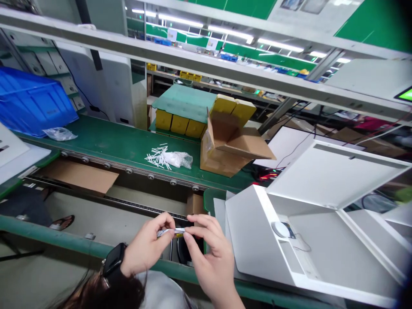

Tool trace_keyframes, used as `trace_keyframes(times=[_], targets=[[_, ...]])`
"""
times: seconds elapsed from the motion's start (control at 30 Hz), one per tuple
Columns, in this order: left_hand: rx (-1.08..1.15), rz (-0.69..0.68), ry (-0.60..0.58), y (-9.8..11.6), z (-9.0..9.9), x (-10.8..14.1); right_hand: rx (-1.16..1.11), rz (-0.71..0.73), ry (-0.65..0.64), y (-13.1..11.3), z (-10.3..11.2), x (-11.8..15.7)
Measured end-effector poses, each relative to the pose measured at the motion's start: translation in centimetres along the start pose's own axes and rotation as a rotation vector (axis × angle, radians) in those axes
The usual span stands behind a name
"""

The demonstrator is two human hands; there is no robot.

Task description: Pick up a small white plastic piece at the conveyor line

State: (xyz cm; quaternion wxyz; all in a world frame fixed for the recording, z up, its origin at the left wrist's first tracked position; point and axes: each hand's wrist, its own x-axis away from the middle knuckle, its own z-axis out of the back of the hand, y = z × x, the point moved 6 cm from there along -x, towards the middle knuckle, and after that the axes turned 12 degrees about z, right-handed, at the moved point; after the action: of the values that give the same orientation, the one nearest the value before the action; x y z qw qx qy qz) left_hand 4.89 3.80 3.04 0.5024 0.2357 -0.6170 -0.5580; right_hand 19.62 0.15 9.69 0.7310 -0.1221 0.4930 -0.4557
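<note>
Between my two hands, low in the middle of the view, is a small flat white strip with a yellow patch (178,233); its kind is too small to make out. My left hand (149,244), below a black wristwatch (113,259), pinches its left end. At its right end, the thumb and a finger of my right hand (212,253) close on it, with the other fingers raised. Beyond my hands, several thin white sticks (157,156) lie loose beside a clear plastic bag (180,159) on the green bench (106,139).
An open cardboard box (222,159) stands right of the sticks, near yellow bins (179,124). To my right is a white cabinet (254,236), its lid raised. A blue crate (35,103) sits far left. A flat cardboard piece (83,175) lies below the bench edge.
</note>
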Motion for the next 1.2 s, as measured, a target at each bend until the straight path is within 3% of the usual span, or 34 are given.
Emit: trace_keyframes(times=[0.23, 0.47, 0.67, 0.87, 0.93, 1.03, 1.2], targets=[[-0.022, 0.039, 0.058, -0.4, 0.5, 0.1, 0.039, -0.114, 0.061, 1.8, 1.0, 1.0], [0.007, 0.080, 0.094, -0.9, 0.7, -0.7, 0.097, -0.119, 0.073, 3.7, 1.5, 2.9], [0.078, 0.168, 0.034, -1.9, 0.5, -1.3, 0.092, -0.282, -0.010, 5.6, 0.8, 5.5], [0.119, 0.190, -0.088, -2.7, -1.0, -1.5, 0.048, -0.335, -0.095, 6.2, 0.1, 5.7], [0.107, 0.203, -0.084, -4.0, -1.0, -2.0, 0.076, -0.380, -0.183, 7.4, -0.4, 6.4], [0.054, 0.233, -0.008, -7.9, 0.0, -3.2, 0.182, -0.483, -0.336, 10.9, -1.4, 9.4], [-0.165, 0.291, 0.295, -16.7, 3.3, -4.0, 0.485, -0.715, -0.655, 18.3, -3.8, 19.5]])
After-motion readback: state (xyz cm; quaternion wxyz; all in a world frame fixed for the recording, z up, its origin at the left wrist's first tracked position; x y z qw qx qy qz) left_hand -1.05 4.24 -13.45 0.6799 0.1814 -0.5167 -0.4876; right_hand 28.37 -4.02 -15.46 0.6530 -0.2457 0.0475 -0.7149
